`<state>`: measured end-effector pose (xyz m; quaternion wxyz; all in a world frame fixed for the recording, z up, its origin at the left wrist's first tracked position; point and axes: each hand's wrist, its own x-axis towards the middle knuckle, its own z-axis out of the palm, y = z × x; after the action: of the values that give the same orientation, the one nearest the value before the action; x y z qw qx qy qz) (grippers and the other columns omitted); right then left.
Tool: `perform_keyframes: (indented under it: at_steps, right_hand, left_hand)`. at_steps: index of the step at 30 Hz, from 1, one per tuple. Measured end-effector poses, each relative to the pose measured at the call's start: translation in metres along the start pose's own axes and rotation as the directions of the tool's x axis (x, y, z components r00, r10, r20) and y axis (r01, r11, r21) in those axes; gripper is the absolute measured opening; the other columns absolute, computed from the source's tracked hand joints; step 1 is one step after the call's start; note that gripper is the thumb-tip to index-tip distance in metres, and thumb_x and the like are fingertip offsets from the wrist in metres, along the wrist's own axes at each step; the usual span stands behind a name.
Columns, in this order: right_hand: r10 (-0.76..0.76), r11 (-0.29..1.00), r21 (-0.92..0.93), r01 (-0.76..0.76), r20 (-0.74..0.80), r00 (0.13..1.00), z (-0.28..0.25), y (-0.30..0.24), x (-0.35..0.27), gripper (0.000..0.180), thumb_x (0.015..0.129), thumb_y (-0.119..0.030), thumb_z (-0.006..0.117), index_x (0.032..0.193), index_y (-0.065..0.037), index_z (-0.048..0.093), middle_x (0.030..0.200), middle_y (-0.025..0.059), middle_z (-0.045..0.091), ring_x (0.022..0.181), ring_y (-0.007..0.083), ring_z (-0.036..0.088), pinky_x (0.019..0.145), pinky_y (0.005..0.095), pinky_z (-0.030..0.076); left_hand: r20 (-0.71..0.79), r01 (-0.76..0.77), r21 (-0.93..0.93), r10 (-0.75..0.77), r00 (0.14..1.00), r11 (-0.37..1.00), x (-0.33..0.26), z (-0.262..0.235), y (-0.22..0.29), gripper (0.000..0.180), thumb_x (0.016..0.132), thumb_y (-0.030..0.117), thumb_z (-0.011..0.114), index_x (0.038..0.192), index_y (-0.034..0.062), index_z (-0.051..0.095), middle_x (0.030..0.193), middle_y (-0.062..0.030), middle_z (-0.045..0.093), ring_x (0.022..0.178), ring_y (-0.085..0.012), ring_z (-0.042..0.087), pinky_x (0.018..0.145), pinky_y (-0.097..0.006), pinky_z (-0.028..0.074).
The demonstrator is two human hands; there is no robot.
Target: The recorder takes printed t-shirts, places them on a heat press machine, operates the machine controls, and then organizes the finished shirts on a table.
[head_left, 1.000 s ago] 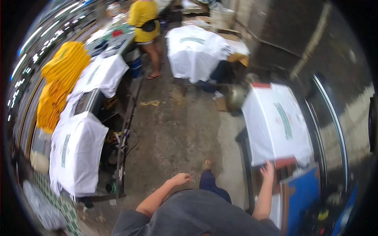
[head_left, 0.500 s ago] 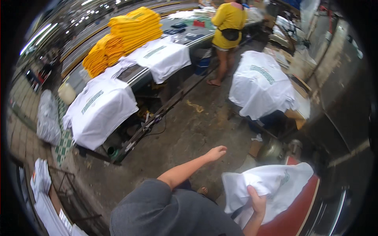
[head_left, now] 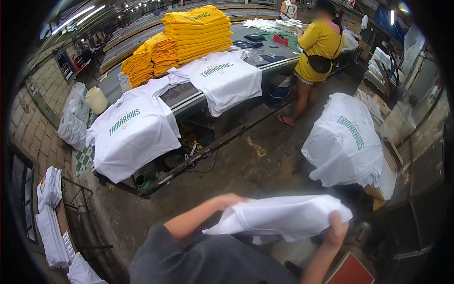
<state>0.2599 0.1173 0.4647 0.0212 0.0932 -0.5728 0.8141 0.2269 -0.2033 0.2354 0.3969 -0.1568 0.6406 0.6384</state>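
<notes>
A white T-shirt point(head_left: 279, 215) stretches in the air between my two hands, in front of my body. At its left end, my left hand point(head_left: 231, 200) grips the cloth, slightly blurred, its fingertips hidden. Toward the other end, my right hand point(head_left: 336, 228) pinches the shirt with the thumb on the near side. The fabric sags in folds and its lower edge hangs loose. Below my right forearm shows a red flat board point(head_left: 351, 270) with a pale edge.
Printed white shirts point(head_left: 137, 130) drape over the long table's edge, beside stacked yellow shirts point(head_left: 201, 35). More white shirts point(head_left: 347, 142) cover a stand at right. A person in yellow point(head_left: 314, 47) stands at the table. Folded white shirts point(head_left: 49, 232) lie on a rack at lower left.
The white shirt has come up off the red board and moved left in front of me. My left hand, free before, has taken hold of it. My view has turned right.
</notes>
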Motion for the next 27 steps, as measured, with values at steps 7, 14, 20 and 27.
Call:
perform_keyframes:
  at_steps: [7,14,20,27]
  right_hand:
    - [0.023,0.999,-0.035,-0.033,-0.264,0.964,0.038,-0.015,0.185,0.027,0.088,-0.021,0.048,0.100,0.003,0.054,0.093,0.0107,0.059,0.084,0.0163,0.057,0.074,0.0283,0.045]
    - [-0.111,0.992,0.047,0.119,-0.151,0.982,0.103,-0.010,0.368,0.028,0.084,-0.015,0.055,0.107,0.001,0.055,0.102,0.0101,0.060,0.091,0.0180,0.058,0.082,0.0271,0.045]
    - [0.022,0.987,0.143,-0.071,0.320,0.947,0.176,-0.012,0.537,0.030,0.087,-0.020,0.053,0.110,-0.001,0.056,0.105,0.0064,0.061,0.093,0.0156,0.058,0.082,0.0270,0.045]
    - [0.136,0.987,0.004,-0.163,0.528,0.839,0.275,0.057,0.744,0.030,0.087,-0.023,0.056,0.109,-0.002,0.056,0.097,0.0045,0.061,0.085,0.0139,0.058,0.079,0.0279,0.046]
  left_hand:
    - [-0.511,-0.768,-0.492,0.578,0.636,0.410,-0.122,-0.185,0.197,0.028,0.090,0.029,0.050,0.094,0.0028,0.057,0.088,-0.0084,0.061,0.078,-0.0180,0.059,0.073,-0.033,0.048]
    - [-0.752,-0.983,-0.012,0.646,0.131,0.184,-0.211,-0.260,0.295,0.025,0.091,0.023,0.049,0.098,0.0009,0.058,0.095,-0.0058,0.062,0.085,-0.0116,0.058,0.077,-0.026,0.046]
    - [-0.752,-0.973,0.176,0.658,-0.036,0.148,-0.233,-0.322,0.353,0.025,0.090,0.022,0.050,0.101,0.0001,0.057,0.099,-0.0068,0.061,0.089,-0.0120,0.058,0.080,-0.026,0.045]
    - [-0.839,-0.944,0.148,0.543,0.037,0.294,-0.189,-0.438,0.406,0.023,0.087,0.018,0.053,0.099,-0.0013,0.056,0.095,-0.0065,0.061,0.084,-0.0131,0.059,0.077,-0.026,0.048]
